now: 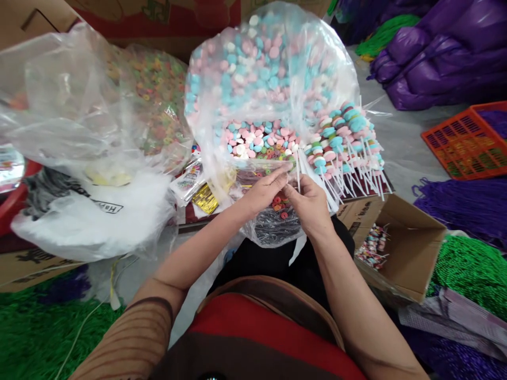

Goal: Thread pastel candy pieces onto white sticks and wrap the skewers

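Observation:
My left hand [264, 191] and my right hand [311, 207] meet over my lap, fingers pinched together on a thin white stick [298, 177]. Small coloured ring candies [280, 203] lie right under the fingertips on a clear plastic bag [273, 227]. My right hand also holds a fan of finished sticks threaded with pink, blue and white candies [344, 142], spreading up and to the right. Straight ahead stands a big clear bag of pink, blue and white candies [261, 68], open at its lower side.
At the left are more clear bags, one with multicoloured ring candies [158, 100], and a white bag [95, 216]. A cardboard box [400, 248] with candy sticks sits at my right. Purple bags [443, 58], an orange crate [463, 140], and green and purple strands surround me.

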`<action>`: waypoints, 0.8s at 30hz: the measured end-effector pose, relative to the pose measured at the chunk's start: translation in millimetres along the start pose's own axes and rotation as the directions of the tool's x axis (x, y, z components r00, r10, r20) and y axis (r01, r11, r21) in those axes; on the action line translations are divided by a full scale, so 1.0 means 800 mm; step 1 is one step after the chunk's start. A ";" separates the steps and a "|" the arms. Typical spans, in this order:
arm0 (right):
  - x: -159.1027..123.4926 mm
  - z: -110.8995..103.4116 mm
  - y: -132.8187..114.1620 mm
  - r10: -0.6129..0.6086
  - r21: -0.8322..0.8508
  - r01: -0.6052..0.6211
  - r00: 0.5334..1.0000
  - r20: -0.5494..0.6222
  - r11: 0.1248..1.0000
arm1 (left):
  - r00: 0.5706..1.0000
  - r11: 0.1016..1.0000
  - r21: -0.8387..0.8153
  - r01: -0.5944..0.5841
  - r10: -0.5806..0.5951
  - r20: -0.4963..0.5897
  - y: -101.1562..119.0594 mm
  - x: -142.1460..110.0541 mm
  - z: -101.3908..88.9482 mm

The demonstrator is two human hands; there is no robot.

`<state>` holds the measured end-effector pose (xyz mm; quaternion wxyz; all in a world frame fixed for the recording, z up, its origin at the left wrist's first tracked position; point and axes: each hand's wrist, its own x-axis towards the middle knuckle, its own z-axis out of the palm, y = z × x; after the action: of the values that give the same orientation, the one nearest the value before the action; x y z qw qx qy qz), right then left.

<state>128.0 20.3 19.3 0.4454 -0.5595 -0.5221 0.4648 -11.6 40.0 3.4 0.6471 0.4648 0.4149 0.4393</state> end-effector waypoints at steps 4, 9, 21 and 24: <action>-0.004 -0.006 -0.009 0.054 0.056 -0.052 0.998 -0.034 0.997 | 0.996 0.907 0.412 -0.088 0.094 0.005 0.036 0.015 -0.035; -0.015 -0.019 -0.010 0.037 0.042 -0.033 0.995 -0.090 0.999 | 0.936 0.302 0.950 0.075 0.306 -0.172 0.063 0.068 -0.106; -0.025 -0.015 -0.008 0.117 0.192 -0.108 0.993 -0.033 0.975 | 0.940 0.556 0.831 0.003 0.281 -0.191 0.048 0.053 -0.093; -0.026 -0.013 -0.006 0.068 0.172 -0.061 0.997 -0.036 0.983 | 0.987 0.878 0.469 -0.091 0.141 -0.074 0.030 0.020 -0.044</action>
<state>136.6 0.0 26.9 0.4873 -0.5456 -0.4525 0.5100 -45.2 68.2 16.9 0.4666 0.6061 0.5131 0.3893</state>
